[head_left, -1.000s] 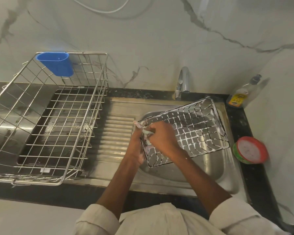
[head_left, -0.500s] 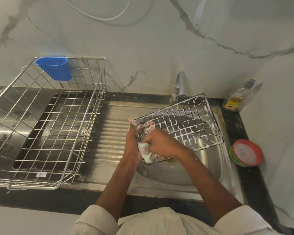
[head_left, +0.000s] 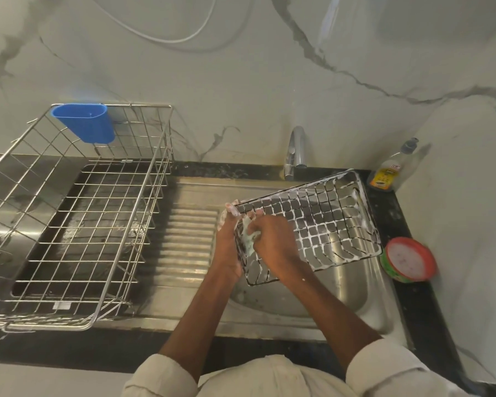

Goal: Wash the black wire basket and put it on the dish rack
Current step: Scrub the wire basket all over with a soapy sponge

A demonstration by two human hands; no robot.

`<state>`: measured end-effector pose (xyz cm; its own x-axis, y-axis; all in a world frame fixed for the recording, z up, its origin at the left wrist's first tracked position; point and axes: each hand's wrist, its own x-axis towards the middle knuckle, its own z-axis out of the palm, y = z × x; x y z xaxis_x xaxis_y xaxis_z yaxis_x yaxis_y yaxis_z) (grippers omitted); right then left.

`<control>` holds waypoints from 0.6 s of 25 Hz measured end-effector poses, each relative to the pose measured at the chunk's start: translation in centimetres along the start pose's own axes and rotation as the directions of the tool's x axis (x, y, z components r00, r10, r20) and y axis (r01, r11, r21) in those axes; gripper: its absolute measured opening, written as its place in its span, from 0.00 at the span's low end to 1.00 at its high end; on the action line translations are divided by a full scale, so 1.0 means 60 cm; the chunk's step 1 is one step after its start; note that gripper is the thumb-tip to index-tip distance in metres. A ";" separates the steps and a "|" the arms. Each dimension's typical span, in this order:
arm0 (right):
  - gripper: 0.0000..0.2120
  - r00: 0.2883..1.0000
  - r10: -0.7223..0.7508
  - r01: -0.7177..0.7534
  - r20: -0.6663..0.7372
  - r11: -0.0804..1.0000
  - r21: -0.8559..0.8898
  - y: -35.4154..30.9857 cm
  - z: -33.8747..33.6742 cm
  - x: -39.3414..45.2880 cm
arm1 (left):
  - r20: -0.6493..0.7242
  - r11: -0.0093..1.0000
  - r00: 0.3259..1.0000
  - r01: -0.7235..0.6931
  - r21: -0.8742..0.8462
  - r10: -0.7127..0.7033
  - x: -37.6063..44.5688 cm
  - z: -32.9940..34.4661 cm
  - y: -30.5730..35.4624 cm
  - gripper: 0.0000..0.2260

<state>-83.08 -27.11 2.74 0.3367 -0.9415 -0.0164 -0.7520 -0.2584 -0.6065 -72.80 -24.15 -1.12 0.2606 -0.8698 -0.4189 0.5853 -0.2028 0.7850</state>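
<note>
Black wire basket (head_left: 321, 222): foam-coated, held tilted over the sink (head_left: 364, 293). Its left edge is gripped by the left hand (head_left: 226, 242); a green scrub pad (head_left: 248, 239) is clenched against it by the right hand (head_left: 275, 242). Dish rack (head_left: 78, 213): stood on the counter, left.

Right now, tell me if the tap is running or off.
Off, as far as the view shows: no stream falls from the tap into the sink; the wire basket carries unrinsed foam.

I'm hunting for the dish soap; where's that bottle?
The soap bottle stands in the counter's far right corner against the wall, right of the tap, behind the red-rimmed tub.
</note>
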 end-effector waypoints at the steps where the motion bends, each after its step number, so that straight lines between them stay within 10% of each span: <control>1: 0.14 0.999 0.008 -0.005 0.053 0.999 -0.046 0.001 0.003 -0.006 | -0.007 1.000 1.000 -0.006 -0.004 0.006 0.005 -0.004 -0.002 0.51; 7: 0.12 0.887 0.011 -0.025 0.462 0.999 0.023 0.012 -0.037 0.000 | -0.043 1.000 0.999 -0.017 -0.007 0.016 0.011 -0.020 -0.004 0.57; 11: 0.10 0.974 0.001 0.045 0.226 0.978 -0.201 -0.001 -0.020 -0.010 | -0.039 0.997 0.996 -0.075 -0.015 0.075 0.013 -0.010 0.006 0.49; 15: 0.12 0.904 -0.073 0.111 0.421 0.992 -0.066 0.017 -0.031 -0.005 | -0.096 0.985 0.981 -0.171 0.000 0.170 0.007 -0.006 0.008 0.39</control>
<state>-84.98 -27.48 3.60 0.5979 -0.7414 -0.3047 -0.7458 -0.3752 -0.5505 -72.13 -24.48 -1.09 0.4289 -0.8445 -0.3209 0.5322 -0.0509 0.8451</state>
